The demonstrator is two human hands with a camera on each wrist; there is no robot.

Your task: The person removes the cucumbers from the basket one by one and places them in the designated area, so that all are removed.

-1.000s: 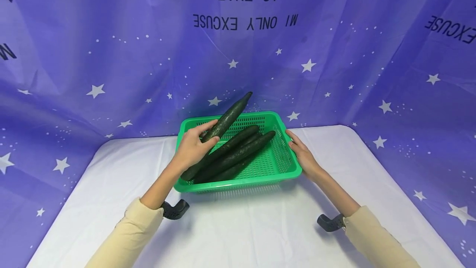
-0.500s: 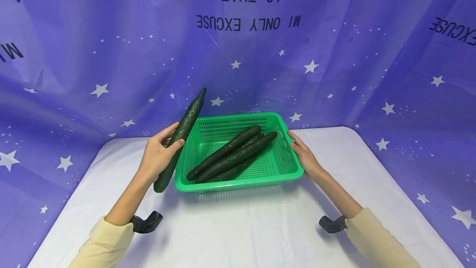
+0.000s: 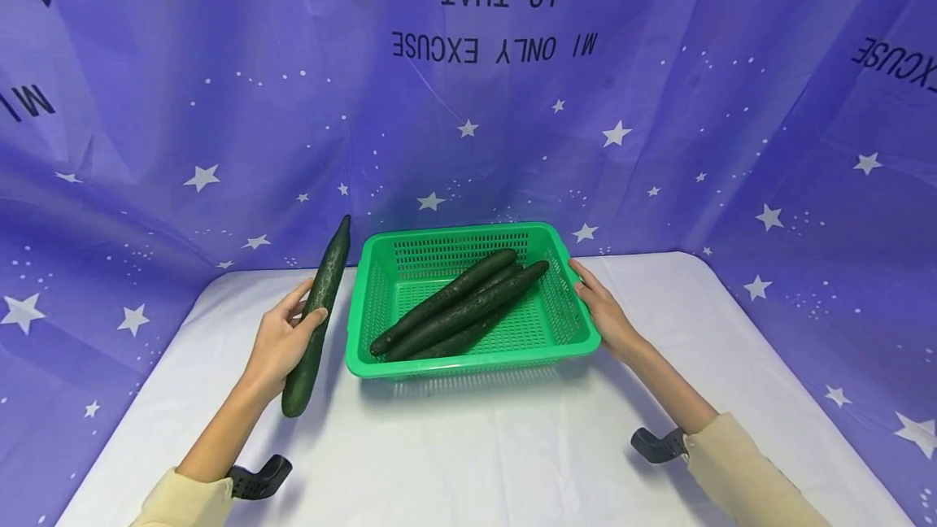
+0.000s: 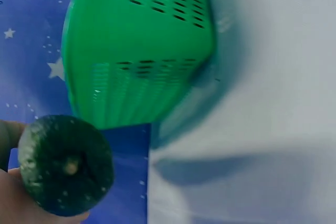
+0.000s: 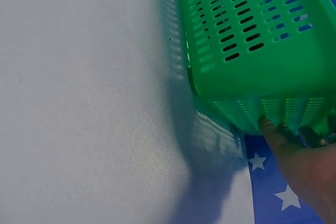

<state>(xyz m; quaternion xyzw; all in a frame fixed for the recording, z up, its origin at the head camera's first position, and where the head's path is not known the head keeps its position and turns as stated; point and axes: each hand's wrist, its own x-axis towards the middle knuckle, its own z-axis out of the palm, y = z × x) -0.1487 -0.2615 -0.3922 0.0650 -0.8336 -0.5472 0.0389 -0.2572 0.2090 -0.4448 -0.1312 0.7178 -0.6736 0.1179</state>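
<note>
In the head view my left hand [image 3: 281, 344] holds a long dark-green cucumber [image 3: 316, 324] between thumb and fingers, left of the green basket [image 3: 468, 363]. This cucumber is tilted, its narrow end pointing away from me. Its rounded end [image 4: 65, 166] faces the camera in the left wrist view, apart from the basket. Several more cucumbers [image 3: 468, 311] lie slantwise and partly stacked inside the basket. My right hand [image 3: 609, 320] touches the basket's right outer side with extended fingers; in the right wrist view a fingertip meets the slotted wall [image 5: 247, 30].
A white cloth [image 3: 468, 454] covers the table under the basket. Behind and at both sides hangs a purple curtain [image 3: 483, 161] with stars and lettering. Dark wrist-worn devices [image 3: 261, 478] sit at both sleeve cuffs.
My left hand has lifted one cucumber out over the basket's left side, then carried it further left and lower. The right hand stays at the basket's right side, and the basket holds its place.
</note>
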